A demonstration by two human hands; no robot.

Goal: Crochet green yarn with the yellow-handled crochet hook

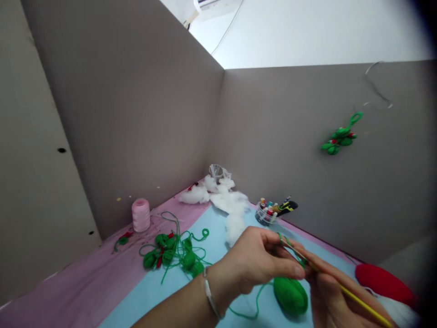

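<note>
Head view: grey board walls (136, 114) behind a pink-and-blue tabletop (136, 296)
Far left: pink thread cone (141, 215) upright, near green yarn clusters (164, 250)
Left hand (252, 264): partly closed, fingertips pinching green yarn (256, 298)
Centre: green stuffed oval (290, 296) below that hand, yarn trailing from it
Right hand (331, 303): curled firmly around a thin yellow rod (365, 305)
</note>
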